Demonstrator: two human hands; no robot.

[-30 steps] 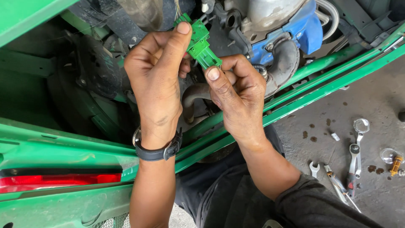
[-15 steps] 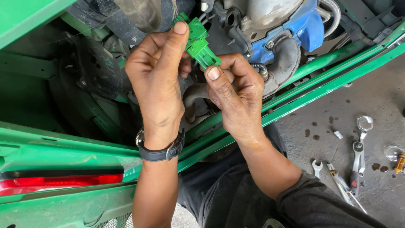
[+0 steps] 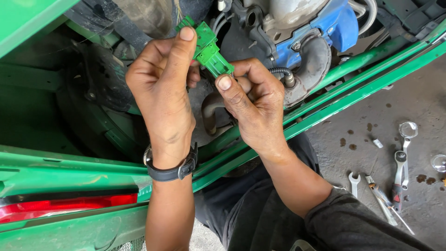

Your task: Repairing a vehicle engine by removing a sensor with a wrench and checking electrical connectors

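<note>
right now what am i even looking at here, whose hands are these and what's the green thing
The picture comes from a camera worn on a person's head, looking down at their own two bare hands. The left hand, with a wristwatch, and the right hand together pinch a small green plastic part. Behind them are the green body and dark engine parts of a vehicle. On the concrete floor to the right lie several wrenches.

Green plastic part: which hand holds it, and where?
Both. The left hand pinches the upper end of the green plastic part between thumb and fingers; the right hand grips its lower end, thumb pressed just below it.
</note>
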